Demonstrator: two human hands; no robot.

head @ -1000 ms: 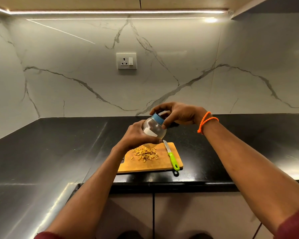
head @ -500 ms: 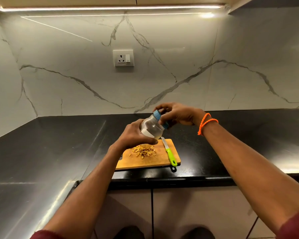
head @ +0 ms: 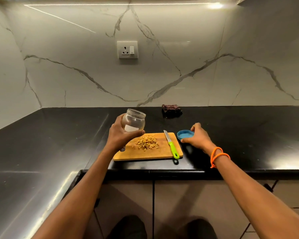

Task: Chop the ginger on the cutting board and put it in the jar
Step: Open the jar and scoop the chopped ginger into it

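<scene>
My left hand [head: 121,135] grips a clear glass jar [head: 134,120] with a white label, held lidless and slightly tilted above the back left corner of the wooden cutting board [head: 155,153]. A pile of chopped ginger [head: 147,143] lies on the middle of the board. A green-handled knife [head: 171,145] lies along the board's right side. My right hand [head: 196,137] holds the blue lid [head: 185,134] by its rim on the black counter, just right of the board.
A dark folded cloth [head: 171,109] lies at the back of the black counter [head: 248,135] near the marble wall. A wall socket [head: 127,49] sits above. The counter's front edge runs just below the board, with cabinet doors beneath.
The blue lid came off the jar. My right hand carried it down to the counter right of the board, while my left hand kept the jar raised.
</scene>
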